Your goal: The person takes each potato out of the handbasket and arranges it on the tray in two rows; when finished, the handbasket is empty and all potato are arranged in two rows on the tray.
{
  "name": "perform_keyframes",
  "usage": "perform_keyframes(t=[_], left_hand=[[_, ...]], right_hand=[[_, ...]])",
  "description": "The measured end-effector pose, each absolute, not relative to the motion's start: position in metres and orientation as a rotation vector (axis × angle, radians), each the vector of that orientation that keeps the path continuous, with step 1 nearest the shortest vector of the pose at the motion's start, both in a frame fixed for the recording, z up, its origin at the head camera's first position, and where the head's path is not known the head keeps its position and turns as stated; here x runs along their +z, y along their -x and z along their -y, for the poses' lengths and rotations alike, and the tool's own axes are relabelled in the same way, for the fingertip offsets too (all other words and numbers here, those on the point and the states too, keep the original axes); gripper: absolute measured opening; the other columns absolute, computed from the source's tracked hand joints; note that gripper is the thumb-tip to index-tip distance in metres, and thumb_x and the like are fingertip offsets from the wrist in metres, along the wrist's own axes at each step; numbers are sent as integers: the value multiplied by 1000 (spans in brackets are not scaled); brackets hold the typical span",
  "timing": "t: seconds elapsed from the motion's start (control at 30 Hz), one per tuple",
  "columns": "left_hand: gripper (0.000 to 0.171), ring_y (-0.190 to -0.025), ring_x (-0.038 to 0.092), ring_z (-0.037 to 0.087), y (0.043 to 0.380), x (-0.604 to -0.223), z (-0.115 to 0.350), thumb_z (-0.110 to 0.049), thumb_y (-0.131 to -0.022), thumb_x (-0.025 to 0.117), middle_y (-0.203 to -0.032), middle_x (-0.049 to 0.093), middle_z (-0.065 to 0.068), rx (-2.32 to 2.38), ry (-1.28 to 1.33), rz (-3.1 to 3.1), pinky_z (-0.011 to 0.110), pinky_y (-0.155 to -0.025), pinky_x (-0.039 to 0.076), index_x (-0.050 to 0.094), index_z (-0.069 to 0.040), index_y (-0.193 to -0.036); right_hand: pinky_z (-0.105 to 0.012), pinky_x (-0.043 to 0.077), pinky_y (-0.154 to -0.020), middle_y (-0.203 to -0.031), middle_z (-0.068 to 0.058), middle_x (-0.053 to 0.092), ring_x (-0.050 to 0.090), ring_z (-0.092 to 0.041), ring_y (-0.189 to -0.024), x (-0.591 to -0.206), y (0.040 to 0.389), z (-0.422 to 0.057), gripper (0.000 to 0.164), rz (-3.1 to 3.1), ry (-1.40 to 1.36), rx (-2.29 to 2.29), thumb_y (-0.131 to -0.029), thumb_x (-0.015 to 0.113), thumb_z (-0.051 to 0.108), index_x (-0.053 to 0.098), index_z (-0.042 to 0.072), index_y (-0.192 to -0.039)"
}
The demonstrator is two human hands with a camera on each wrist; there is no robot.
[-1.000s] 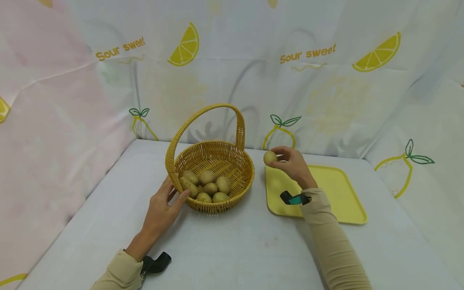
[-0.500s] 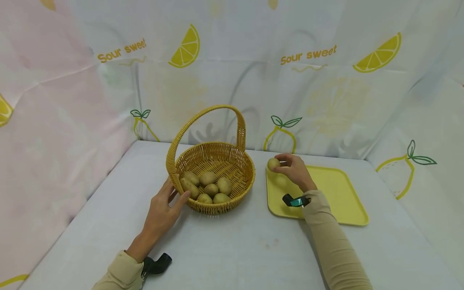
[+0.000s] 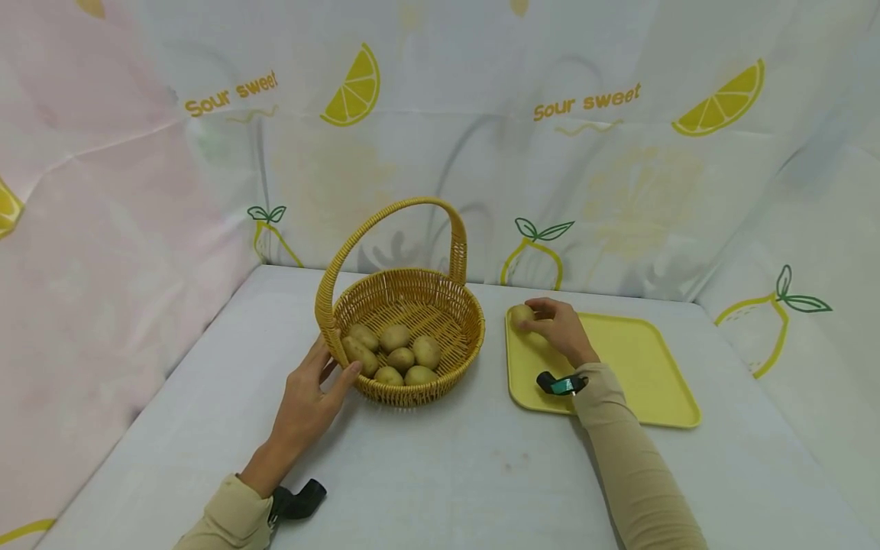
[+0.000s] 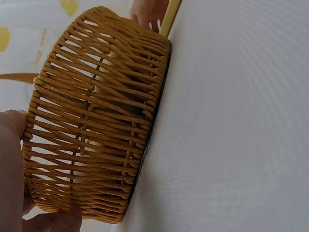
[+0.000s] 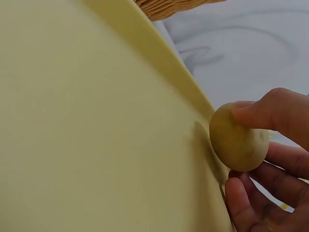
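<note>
My right hand (image 3: 558, 328) pinches a small round potato (image 3: 522, 315) between thumb and fingers at the far left corner of the yellow tray (image 3: 635, 374). In the right wrist view the potato (image 5: 239, 142) is close over the tray surface, its shadow beside it. My left hand (image 3: 311, 397) grips the near left side of a wicker basket (image 3: 474, 336), with the thumb on the rim by the foot of its tall arched handle. Several potatoes lie gathered in the basket's near left half. The left wrist view shows the woven basket wall (image 4: 96, 125) with fingertips at its rim.
A white cloth (image 3: 440, 473) covers the table under the basket and tray. Lemon-printed curtains (image 3: 440, 137) stand behind and on both sides. The basket handle (image 3: 385, 210) arches high above the rim, left of the tray.
My right hand has lowered the potato slightly down and to the right, onto the tray's far left corner. The left hand and basket have stayed in place.
</note>
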State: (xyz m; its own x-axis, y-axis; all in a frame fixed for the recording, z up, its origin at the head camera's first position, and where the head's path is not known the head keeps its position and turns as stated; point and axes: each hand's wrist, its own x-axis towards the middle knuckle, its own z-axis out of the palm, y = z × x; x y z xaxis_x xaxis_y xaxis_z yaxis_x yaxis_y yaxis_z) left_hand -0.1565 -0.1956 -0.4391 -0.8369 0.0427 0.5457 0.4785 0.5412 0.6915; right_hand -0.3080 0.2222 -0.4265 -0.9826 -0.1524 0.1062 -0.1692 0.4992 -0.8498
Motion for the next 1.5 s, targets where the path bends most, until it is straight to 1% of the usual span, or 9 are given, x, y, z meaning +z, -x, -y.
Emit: perform_keyframes(t=[0.27, 0.53, 0.83, 0.97, 1.13, 1.17, 1.23, 1.37, 1.5], left_hand=[[66, -141, 46, 32, 158, -441, 196, -16, -102, 70, -165, 33, 15, -1236, 434, 2308, 47, -102, 52, 39, -1, -159], [66, -141, 45, 32, 157, -439, 196, -17, -103, 70, -166, 33, 15, -1242, 421, 2315, 47, -101, 53, 40, 0, -158], [66, -142, 44, 35, 156, -436, 197, -17, -103, 70, -166, 31, 15, -1235, 417, 2325, 48, -101, 53, 39, 1, -158], [66, -142, 44, 35, 157, -437, 197, -17, -103, 69, -166, 31, 16, -1234, 419, 2328, 48, -100, 53, 39, 0, -159], [68, -143, 44, 32, 160, -438, 197, -16, -103, 69, -166, 31, 15, -1250, 437, 2312, 48, -102, 52, 36, -7, -162], [68, -143, 44, 33, 160, -438, 197, -16, -103, 69, -166, 31, 15, -1252, 437, 2308, 48, -102, 52, 36, -7, -162], [67, -141, 46, 34, 159, -439, 197, -16, -103, 69, -166, 32, 15, -1246, 431, 2310, 48, -101, 53, 37, -5, -161], [64, -139, 49, 37, 158, -440, 197, -16, -103, 69, -166, 32, 16, -1244, 425, 2318, 49, -100, 53, 41, 2, -157], [64, -139, 48, 36, 158, -440, 196, -15, -103, 69, -166, 31, 15, -1253, 432, 2309, 49, -100, 53, 40, 1, -158]], right_hand=[[-46, 48, -102, -130, -22, 66, 60, -37, -117, -432, 310, -223, 54, 2710, -287, 1543, -90, 82, 12, 63, -4, -138], [-44, 50, -102, -135, -24, 63, 60, -38, -118, -431, 309, -220, 56, 2695, -328, 1560, -91, 80, 10, 60, -7, -140], [-49, 48, -102, -133, -22, 64, 58, -39, -121, -425, 307, -218, 54, 2668, -306, 1496, -90, 81, 18, 63, -6, -135], [-52, 49, -100, -132, -23, 65, 57, -40, -122, -414, 306, -216, 48, 2621, -328, 1422, -93, 78, 19, 65, -5, -133], [-48, 51, -96, -124, -18, 69, 62, -34, -112, -390, 301, -200, 31, 2487, -411, 1462, -96, 76, 14, 71, 0, -124], [-47, 52, -95, -122, -17, 70, 63, -33, -110, -384, 300, -195, 29, 2464, -444, 1480, -97, 76, 13, 72, 1, -122], [-45, 52, -94, -119, -15, 71, 64, -30, -107, -374, 297, -185, 25, 2440, -513, 1509, -97, 75, 14, 74, 2, -120], [-44, 53, -92, -116, -12, 73, 65, -26, -104, -355, 295, -167, 23, 2455, -638, 1537, -98, 75, 15, 74, 4, -119], [-43, 55, -89, -112, -7, 74, 66, -23, -101, -341, 298, -148, 24, 2518, -771, 1538, -99, 74, 15, 73, 4, -121]])
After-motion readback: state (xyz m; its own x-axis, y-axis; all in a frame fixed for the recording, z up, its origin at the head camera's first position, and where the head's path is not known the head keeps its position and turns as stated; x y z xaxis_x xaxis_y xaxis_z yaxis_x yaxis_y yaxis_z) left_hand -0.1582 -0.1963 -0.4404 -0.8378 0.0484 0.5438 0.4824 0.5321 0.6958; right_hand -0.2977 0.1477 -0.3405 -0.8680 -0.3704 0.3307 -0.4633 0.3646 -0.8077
